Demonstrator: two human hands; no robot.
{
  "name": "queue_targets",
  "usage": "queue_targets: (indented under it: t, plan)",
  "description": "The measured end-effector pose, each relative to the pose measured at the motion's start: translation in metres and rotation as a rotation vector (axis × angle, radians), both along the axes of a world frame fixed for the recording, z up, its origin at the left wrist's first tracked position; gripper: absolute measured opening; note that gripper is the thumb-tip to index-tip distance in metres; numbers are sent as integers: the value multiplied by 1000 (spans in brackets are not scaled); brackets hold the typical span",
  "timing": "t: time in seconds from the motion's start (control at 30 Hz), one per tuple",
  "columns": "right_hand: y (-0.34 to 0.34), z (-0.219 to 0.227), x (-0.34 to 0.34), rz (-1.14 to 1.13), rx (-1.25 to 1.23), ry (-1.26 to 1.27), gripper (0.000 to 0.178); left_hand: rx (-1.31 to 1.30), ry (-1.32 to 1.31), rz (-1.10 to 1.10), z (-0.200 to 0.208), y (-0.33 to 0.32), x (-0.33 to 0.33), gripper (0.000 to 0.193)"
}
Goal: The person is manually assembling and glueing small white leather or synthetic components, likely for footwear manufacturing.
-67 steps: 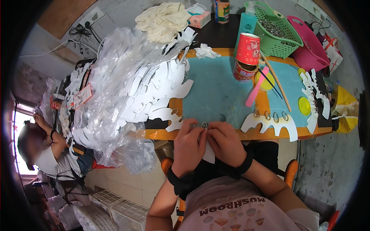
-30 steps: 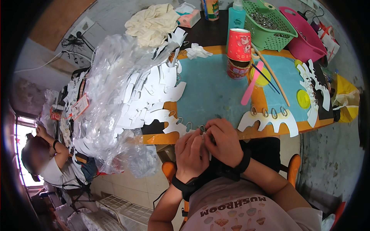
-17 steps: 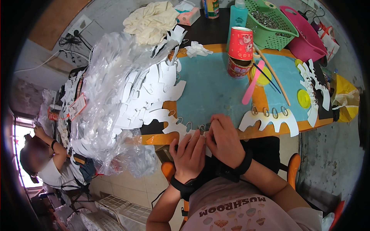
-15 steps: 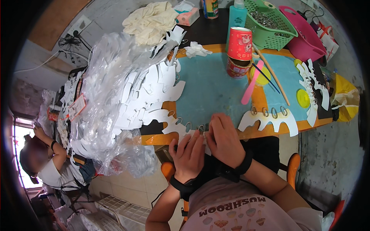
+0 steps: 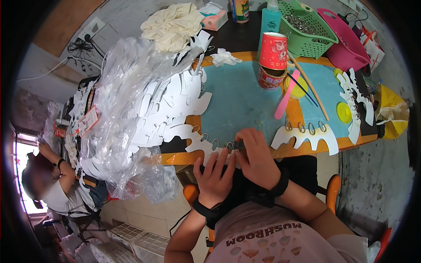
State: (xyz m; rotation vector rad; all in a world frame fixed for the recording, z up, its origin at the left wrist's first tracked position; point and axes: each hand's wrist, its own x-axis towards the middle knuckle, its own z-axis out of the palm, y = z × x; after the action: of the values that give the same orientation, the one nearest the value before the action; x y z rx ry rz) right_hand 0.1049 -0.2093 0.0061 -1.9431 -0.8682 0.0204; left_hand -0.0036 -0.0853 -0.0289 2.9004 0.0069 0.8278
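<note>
A white scalloped card strip (image 5: 196, 143) lies along the table's near edge, with wire rings (image 5: 215, 143) standing up from its tabs. Across its right part rest the fingers of my left hand (image 5: 215, 179), stretched out and slightly apart. My right hand (image 5: 259, 165) is bent over the strip's right end, beside the last ring (image 5: 230, 146). Its thumb and forefinger close around a spot there, and what they hold is too small to make out. To the right, another white scalloped strip (image 5: 307, 136) with several rings lies on the table edge.
A heap of white card pieces (image 5: 175, 94) and clear plastic (image 5: 118, 87) fills the left. At the back stand a red paper cup (image 5: 273, 51), a green basket (image 5: 307, 37) of metal parts and a pink basket (image 5: 346, 49). Another person (image 5: 61, 179) sits far left.
The fingers of my right hand have spread from a tight bunch, the forefinger shifting left and up. My left fingers have separated slightly. The strip has barely moved.
</note>
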Motion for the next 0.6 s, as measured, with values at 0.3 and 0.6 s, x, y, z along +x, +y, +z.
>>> queue_targets:
  t: [0.3,0.6]
  plan:
    - [-22,-22,-11,172,25,-95,44,-2,36,-16,5,-1,1,29]
    - [-20,-24,-29,55,-122,-254,43,-306,-1,-4,12,1,-1,36]
